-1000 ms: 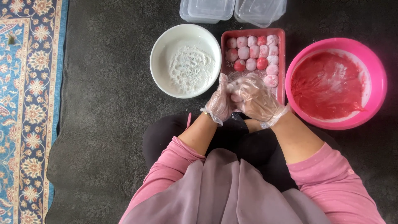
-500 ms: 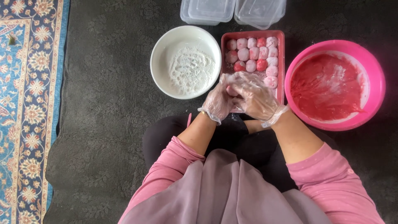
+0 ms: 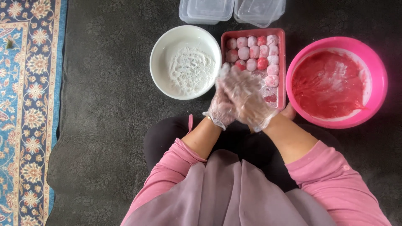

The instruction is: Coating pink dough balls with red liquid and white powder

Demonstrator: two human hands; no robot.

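Pressing gloved hands (image 3: 238, 98) together over pink tray (image 3: 281, 62) of balls (image 3: 251, 52)

Both gloved hands pressed together, left hand (image 3: 220, 108) under right hand (image 3: 247, 97), over near end of pink tray (image 3: 281, 62) w/ powdered pink balls (image 3: 251, 52). White flour bowl (image 3: 185, 62) left of tray, pink bowl (image 3: 337, 81) w/ red batter right. Clear lidded tubs (image 3: 232, 9) behind. Dark floor mat (image 3: 104, 104), patterned rug (image 3: 25, 104) far left.
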